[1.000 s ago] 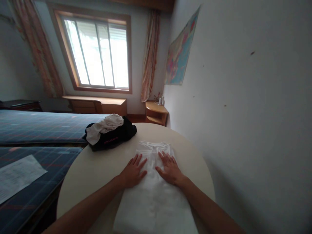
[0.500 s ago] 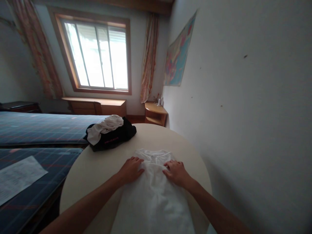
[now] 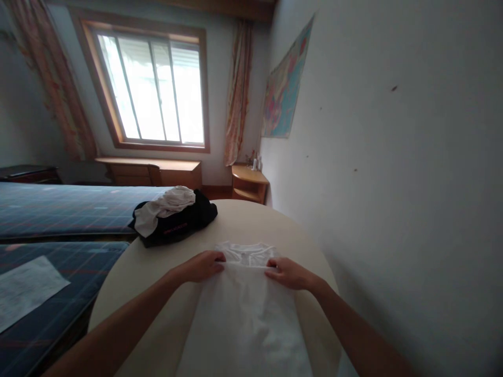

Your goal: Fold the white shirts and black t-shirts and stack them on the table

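White shirt (image 3: 243, 319) flat on round table (image 3: 247, 214), long axis toward the far edge, collar (image 3: 245, 248) foremost. Left hand (image 3: 202, 265) and right hand (image 3: 290, 272) pinch opposite ends of a cloth edge (image 3: 245, 266) just short of it; most cloth nearside, neither hand clearly nearer.

Dim room, with its light coming from the window (image 3: 142, 89).
From where I stand, the daylight is so strong that the glass is washed into white glare. The right wall (image 3: 373, 220) stays grey, and a soft shadow falls low on it, beside the round table (image 3: 251, 217). The white garment (image 3: 243, 314) looks dull, its folds softly blurred (the pink letters (image 3: 175, 229) also are not sharp). Near the left edge, the curtain (image 3: 58, 89) leans, as if stretched.
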The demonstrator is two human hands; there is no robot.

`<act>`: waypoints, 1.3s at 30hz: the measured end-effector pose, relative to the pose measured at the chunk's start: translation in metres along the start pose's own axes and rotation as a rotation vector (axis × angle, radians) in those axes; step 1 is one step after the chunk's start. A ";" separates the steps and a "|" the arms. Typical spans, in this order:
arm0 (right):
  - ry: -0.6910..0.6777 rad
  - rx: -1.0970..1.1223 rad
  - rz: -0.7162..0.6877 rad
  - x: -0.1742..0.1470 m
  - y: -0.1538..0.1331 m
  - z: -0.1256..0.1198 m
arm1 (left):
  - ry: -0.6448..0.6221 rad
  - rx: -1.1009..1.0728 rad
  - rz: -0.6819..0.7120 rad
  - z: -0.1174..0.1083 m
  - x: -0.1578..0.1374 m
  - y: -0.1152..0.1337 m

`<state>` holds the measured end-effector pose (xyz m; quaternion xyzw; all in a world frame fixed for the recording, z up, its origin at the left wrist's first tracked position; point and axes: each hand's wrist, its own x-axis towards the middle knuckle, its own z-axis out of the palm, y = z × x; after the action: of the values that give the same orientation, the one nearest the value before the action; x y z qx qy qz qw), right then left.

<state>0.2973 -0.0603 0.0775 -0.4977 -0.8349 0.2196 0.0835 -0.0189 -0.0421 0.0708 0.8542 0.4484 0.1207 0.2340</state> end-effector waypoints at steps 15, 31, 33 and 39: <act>0.252 0.030 0.161 0.074 0.058 -0.010 | 0.255 0.082 -0.082 -0.002 0.070 -0.044; 0.172 -0.224 0.127 0.040 0.001 0.055 | 0.249 0.387 -0.088 0.070 0.039 -0.022; 0.146 -0.236 0.144 0.042 -0.001 0.051 | 0.253 0.410 -0.129 0.066 0.042 -0.018; 0.207 -0.252 0.195 0.033 -0.034 0.058 | 0.342 0.454 -0.068 0.070 0.025 0.014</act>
<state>0.2334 -0.0624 0.0382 -0.6029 -0.7904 0.0678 0.0844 0.0344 -0.0488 0.0173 0.8363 0.5255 0.1519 -0.0383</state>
